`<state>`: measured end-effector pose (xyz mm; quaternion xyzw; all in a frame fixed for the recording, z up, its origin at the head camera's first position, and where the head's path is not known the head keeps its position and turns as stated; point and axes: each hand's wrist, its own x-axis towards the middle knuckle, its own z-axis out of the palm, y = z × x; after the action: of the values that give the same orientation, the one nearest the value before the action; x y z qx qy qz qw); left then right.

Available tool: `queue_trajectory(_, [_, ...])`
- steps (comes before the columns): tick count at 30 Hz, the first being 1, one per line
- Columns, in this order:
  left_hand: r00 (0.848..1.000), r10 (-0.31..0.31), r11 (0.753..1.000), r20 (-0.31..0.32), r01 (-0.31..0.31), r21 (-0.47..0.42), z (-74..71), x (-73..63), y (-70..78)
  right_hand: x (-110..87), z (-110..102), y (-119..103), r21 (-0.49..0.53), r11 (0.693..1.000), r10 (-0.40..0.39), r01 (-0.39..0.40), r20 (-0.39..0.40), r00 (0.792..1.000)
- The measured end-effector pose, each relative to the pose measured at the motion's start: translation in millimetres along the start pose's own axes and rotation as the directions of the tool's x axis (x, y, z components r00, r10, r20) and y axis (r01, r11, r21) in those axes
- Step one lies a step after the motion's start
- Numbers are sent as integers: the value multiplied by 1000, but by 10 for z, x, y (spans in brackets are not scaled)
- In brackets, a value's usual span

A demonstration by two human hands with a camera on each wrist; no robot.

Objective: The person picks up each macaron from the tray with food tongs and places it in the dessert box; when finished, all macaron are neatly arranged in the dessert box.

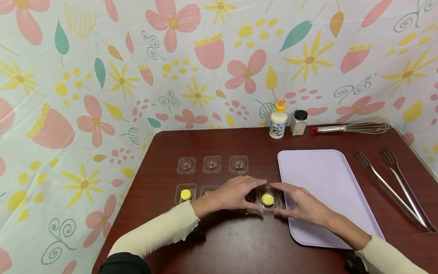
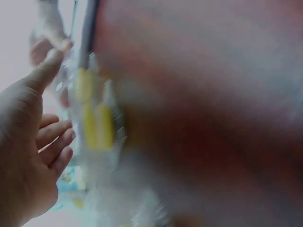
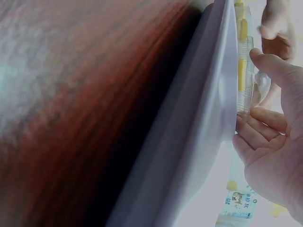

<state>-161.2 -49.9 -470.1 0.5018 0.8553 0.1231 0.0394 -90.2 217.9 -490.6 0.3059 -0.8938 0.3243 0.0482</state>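
Observation:
A small clear plastic box (image 1: 278, 196) with a round yellow macaron (image 1: 267, 199) stands beside the tray's left edge. My left hand (image 1: 236, 193) holds the box from the left, fingers at its far edge and thumb at its near edge. From the right, my right hand (image 1: 304, 201) grips it the same way, its wrist above the tray. In the right wrist view, the clear box (image 3: 245, 99) spans between my right thumb and fingertips. Another yellow macaron (image 1: 186, 195) sits in an open-looking box at left. My left hand partly hides a neighbouring box (image 1: 207, 188).
Behind the hands stand three clear boxes, including a middle one (image 1: 212, 164). A lilac tray (image 1: 321, 171) lies to the right, with metal tongs (image 1: 398, 186) beyond it. At the back are a glue bottle (image 1: 278, 121), a black-capped jar (image 1: 299, 123) and a whisk (image 1: 356, 127).

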Motion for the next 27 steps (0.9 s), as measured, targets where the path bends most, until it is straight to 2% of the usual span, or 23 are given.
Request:
queue_trajectory(2, [1000,-18,998,12,18,-59,-98,-5,-64,3,-2,-1,-13,1000,5,-5,1,1000])
queue_trajectory(5, [998,-58,988,-9,56,-145,-262,-13,-219,23,-9,-12,-19,1000,2,-2,-8,1000])
queue_trajectory(9, [988,-126,972,-90,105,-208,-480,-15,-463,91,-8,-60,0,1000,0,0,-11,1000])
queue_trajectory(13, [970,-186,960,-153,147,-238,-603,-9,-701,194,17,-136,43,999,0,0,7,1000])
queue_trajectory(16, [964,-225,953,-144,187,-239,-609,-5,-865,269,61,-188,46,999,-7,6,22,1000])
queue_trajectory(20, [961,-263,942,-90,235,-241,-558,0,-1033,359,145,-245,34,999,-19,18,46,999])
queue_trajectory(27, [960,-280,938,-14,271,-218,-434,5,-1194,464,288,-297,69,996,-68,64,54,996])
